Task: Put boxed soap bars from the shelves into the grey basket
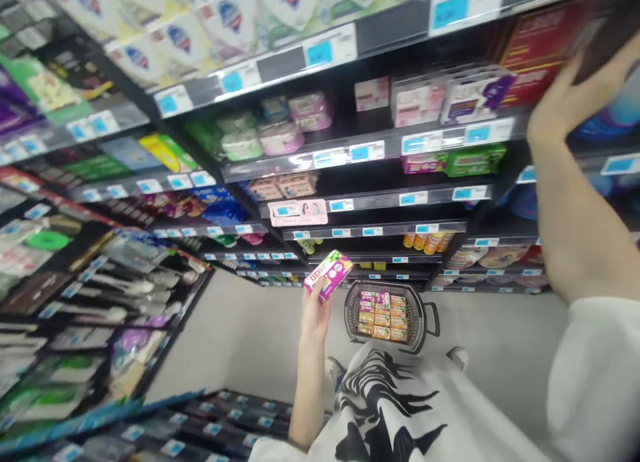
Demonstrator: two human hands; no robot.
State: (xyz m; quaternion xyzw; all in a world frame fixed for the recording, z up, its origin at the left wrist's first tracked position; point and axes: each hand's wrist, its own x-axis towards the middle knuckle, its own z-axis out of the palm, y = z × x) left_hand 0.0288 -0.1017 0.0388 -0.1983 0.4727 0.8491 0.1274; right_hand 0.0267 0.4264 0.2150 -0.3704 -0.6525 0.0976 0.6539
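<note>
Low in front of me, my left hand (316, 309) grips a purple and white soap box (329, 275) with green at one corner. Below and to its right, a dark grey shopping basket (351, 309) stands on the floor, with several orange and purple soap packs (382, 319) inside. At the upper right, my right hand (575, 105) is raised beside red boxes (537, 42) on a shelf. Its fingers close around a dark, blurred object (603, 45) at the frame edge, whose kind I cannot make out.
Shelves with price tags (330, 157) span the view ahead, bearing white soap packs (230, 22), Lux boxes (473, 95) and green packs (475, 161). Another shelf of brushes (120, 285) runs along the left. Grey floor (240, 322) lies between them; my shoes (457, 357) flank the basket.
</note>
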